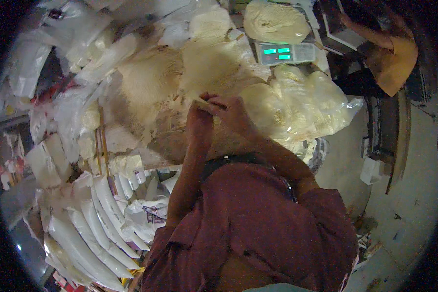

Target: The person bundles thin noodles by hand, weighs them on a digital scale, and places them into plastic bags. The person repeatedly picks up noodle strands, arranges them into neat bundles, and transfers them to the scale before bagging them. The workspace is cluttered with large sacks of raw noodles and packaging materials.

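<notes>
My left hand (200, 116) and my right hand (230, 108) meet over the near side of a work table, fingertips almost touching. A small pale strip (204, 105) is pinched between their fingers; blur hides exactly what it is. Just beyond them spreads a broad heap of fine, pale strands (213, 69), which look like thin dried noodles. Another heap, browner in tone (151, 71), lies to its left. Close by my right hand, clear plastic bags (310, 102) bulge with similar pale material.
A digital scale (272, 54) with lit green displays carries a large filled bag (275, 22). Long white packages (95, 233) stand in a row at lower left, near thin wooden sticks (103, 142). Another person (396, 60) in a yellowish top is at upper right, beside a strip of floor (405, 219).
</notes>
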Demonstrator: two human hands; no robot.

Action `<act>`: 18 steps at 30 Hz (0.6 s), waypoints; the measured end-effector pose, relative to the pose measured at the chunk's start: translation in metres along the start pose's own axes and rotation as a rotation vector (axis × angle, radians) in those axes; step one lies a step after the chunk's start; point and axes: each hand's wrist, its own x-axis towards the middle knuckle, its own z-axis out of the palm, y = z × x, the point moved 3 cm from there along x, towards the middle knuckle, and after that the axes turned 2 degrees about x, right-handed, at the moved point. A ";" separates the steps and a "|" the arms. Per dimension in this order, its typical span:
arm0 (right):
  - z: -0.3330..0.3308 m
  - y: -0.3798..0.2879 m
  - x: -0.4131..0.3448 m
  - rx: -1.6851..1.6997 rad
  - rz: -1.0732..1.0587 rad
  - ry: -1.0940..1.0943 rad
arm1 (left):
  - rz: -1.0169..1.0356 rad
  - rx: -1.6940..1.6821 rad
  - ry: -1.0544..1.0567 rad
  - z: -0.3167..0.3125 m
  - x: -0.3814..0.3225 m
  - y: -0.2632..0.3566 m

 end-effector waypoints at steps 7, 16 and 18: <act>-0.012 -0.011 0.009 0.017 0.048 -0.027 | 0.065 -0.133 -0.025 0.025 0.004 0.024; -0.019 -0.022 0.014 0.130 0.026 0.000 | 0.129 -0.008 -0.074 0.044 0.002 0.032; -0.023 -0.015 0.016 0.210 0.015 0.025 | 0.173 0.003 -0.101 0.046 0.006 0.031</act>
